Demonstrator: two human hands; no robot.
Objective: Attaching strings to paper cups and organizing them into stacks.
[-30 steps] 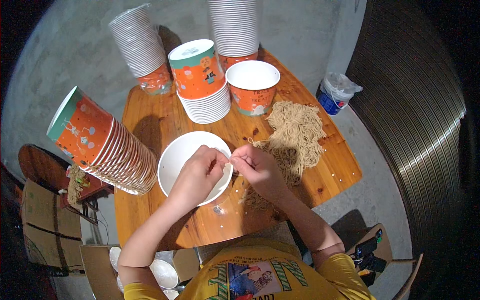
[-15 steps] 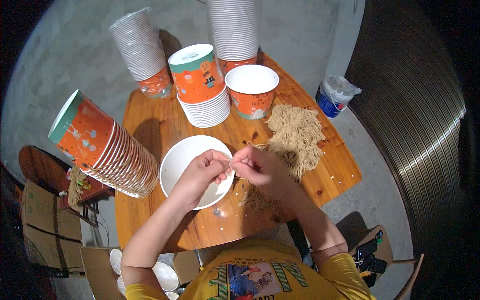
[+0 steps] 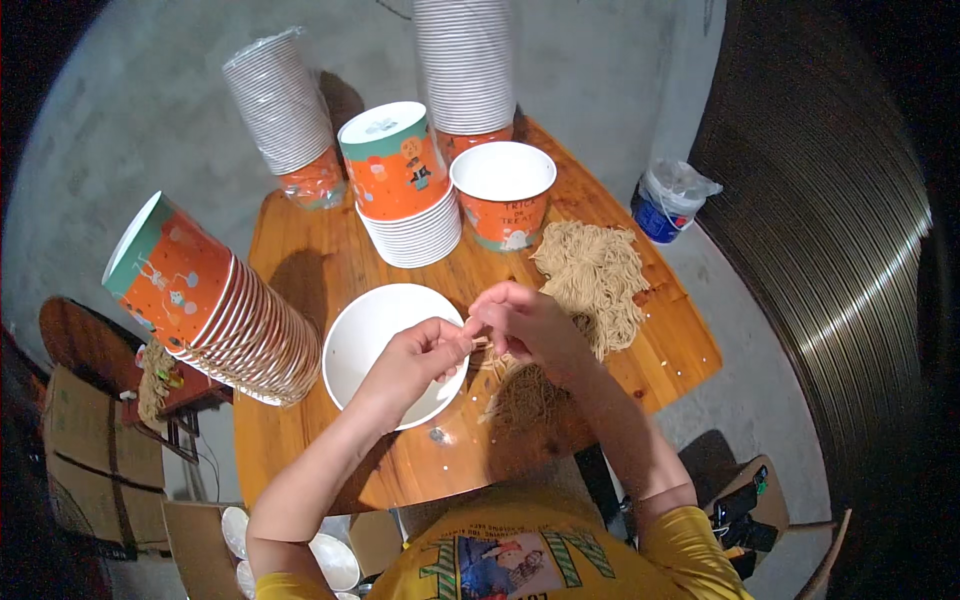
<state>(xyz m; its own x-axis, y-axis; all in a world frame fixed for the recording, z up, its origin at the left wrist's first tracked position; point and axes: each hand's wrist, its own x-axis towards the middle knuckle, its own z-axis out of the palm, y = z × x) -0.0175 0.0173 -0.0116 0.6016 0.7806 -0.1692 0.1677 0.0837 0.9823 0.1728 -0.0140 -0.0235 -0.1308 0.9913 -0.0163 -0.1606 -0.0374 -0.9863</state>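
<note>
My left hand [image 3: 428,352] is closed in a pinch over the right rim of an open white paper bucket [image 3: 352,340]. Against its fingertips, my right hand [image 3: 512,318] pinches too, with its fingers curled. A thin tan string [image 3: 484,352] shows just below them; the part inside the fingers is mostly hidden. Right of the hands lies a heap of tan string [image 3: 592,280], partly covered by my right hand. More loose string [image 3: 528,398] lies in shadow under my right forearm.
A tilted stack of orange buckets [image 3: 185,285] with string along their rims stands left. Behind are an upside-down bucket stack [image 3: 405,190], an upright bucket [image 3: 505,210] and two tall wrapped stacks [image 3: 280,105] [image 3: 468,70]. A blue pail [image 3: 660,212] stands beyond the wooden table [image 3: 665,365].
My right hand has lifted slightly and its fingers have rolled upward. My left hand has shifted a little toward the right. The whole view has tilted up slightly.
</note>
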